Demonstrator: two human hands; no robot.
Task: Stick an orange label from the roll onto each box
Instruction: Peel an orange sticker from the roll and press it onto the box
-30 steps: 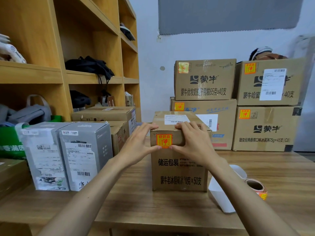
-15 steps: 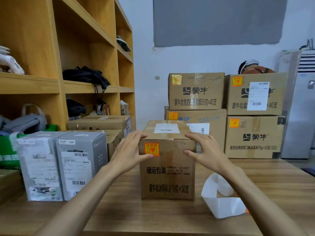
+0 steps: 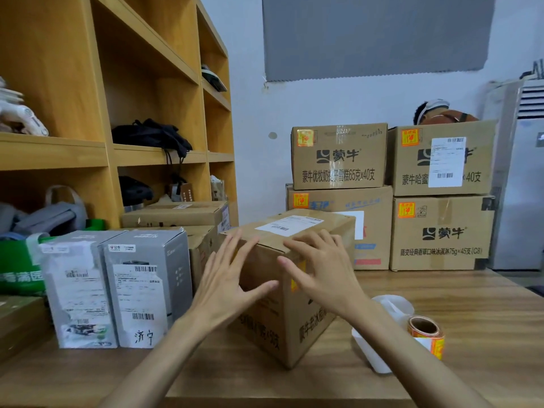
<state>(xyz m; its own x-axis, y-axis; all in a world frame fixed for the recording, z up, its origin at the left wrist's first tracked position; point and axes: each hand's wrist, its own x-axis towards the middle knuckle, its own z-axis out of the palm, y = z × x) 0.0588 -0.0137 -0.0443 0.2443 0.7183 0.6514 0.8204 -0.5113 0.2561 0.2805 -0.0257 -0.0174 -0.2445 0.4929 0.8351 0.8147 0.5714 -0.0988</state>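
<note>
At centre frame the box (image 3: 265, 262) has been turned corner-forward; it is touched by the left hand (image 3: 223, 287) and right hand (image 3: 323, 275), fingers splayed wide, nothing gripped.

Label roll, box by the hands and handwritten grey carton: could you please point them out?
label roll (image 3: 431, 344): head view, its outer side.
box (image 3: 316, 331): head view, right-facing printed face.
grey carton (image 3: 141, 290): head view, front shipping label.

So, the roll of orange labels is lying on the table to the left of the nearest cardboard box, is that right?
Not quite: the head view shows the roll of orange labels lying on the table to the right of the nearest cardboard box, not the left.
</note>
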